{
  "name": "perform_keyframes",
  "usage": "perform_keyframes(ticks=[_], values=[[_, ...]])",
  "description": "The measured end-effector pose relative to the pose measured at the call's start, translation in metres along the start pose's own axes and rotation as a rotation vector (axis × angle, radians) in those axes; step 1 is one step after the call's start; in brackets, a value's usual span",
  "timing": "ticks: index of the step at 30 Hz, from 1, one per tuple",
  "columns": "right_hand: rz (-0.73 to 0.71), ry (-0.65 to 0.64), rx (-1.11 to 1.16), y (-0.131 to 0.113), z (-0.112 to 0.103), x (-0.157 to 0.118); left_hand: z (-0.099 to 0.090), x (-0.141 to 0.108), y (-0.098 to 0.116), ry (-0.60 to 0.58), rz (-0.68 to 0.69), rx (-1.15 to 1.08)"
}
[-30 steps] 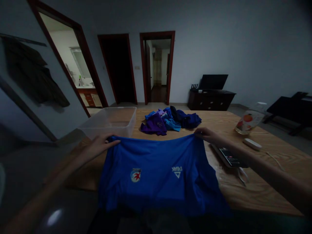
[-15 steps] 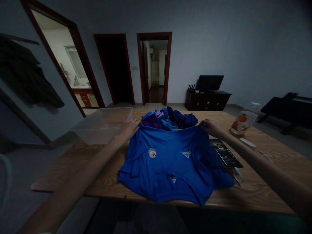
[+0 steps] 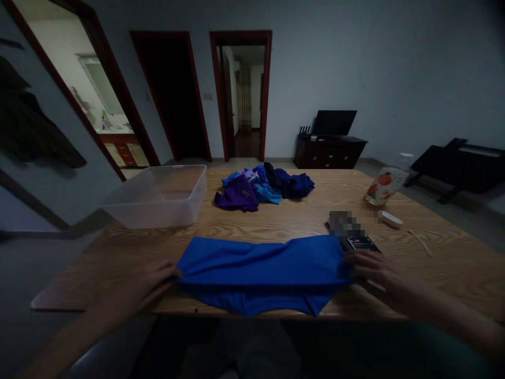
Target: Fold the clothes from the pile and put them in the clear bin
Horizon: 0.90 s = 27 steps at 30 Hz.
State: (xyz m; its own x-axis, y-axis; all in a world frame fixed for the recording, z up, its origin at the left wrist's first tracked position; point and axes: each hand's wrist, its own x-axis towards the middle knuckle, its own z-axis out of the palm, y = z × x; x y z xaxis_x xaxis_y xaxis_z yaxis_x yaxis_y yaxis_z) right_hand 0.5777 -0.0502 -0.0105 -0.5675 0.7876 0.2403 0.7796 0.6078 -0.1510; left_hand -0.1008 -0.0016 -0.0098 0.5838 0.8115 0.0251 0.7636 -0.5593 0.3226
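Note:
A blue shirt [image 3: 260, 263] lies near the front edge of the wooden table, its far part folded over toward me, with a lower layer showing along the front. Fingers of my left hand [image 3: 158, 279] pinch the shirt at its left side. At the right side my right hand [image 3: 373, 271] grips the cloth, close to a phone [image 3: 361, 242] that lies partly behind it. The logos on the shirt are out of sight.
A clear plastic bin [image 3: 158, 213] stands at the table's left. Purple and blue clothes [image 3: 240, 193] lie in a heap at the far middle. On the right are a bottle [image 3: 386, 184], a white case [image 3: 390, 219] and a thin cord [image 3: 420, 242].
Both hands have come toward me and down, bringing the shirt's far edge over its front. The printed side is now covered, and more table shows before the heap.

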Motion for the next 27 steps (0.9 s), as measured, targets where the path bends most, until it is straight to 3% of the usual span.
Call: perform_keyframes(ticks=[4,10,12,15,17,20,23,27], values=[[-0.041,-0.131,-0.152,-0.011,0.02,-0.016,0.005,-0.013,0.003,-0.052,-0.035,-0.043],[-0.017,-0.114,-0.212,-0.016,0.017,-0.011,-0.021,-0.017,0.02,-0.266,-0.135,-0.213],[-0.006,-0.082,-0.21,-0.019,0.018,0.004,-0.027,-0.006,0.03,-0.225,-0.15,-0.255],[-0.04,-0.052,-0.212,-0.02,0.022,0.043,-0.027,0.034,0.043,0.0,-0.081,-0.175],[-0.046,-0.071,-0.194,-0.016,0.028,0.071,-0.018,0.065,0.045,0.086,-0.015,-0.05],[0.002,-0.138,-0.171,-0.006,0.034,0.101,0.005,0.1,0.035,0.075,0.017,0.059],[0.029,-0.186,-0.16,0.001,0.032,0.113,0.023,0.105,0.018,0.052,0.005,-0.002],[0.056,-0.207,-0.112,0.0,0.017,0.114,0.015,0.084,0.004,0.01,0.0,-0.113]])
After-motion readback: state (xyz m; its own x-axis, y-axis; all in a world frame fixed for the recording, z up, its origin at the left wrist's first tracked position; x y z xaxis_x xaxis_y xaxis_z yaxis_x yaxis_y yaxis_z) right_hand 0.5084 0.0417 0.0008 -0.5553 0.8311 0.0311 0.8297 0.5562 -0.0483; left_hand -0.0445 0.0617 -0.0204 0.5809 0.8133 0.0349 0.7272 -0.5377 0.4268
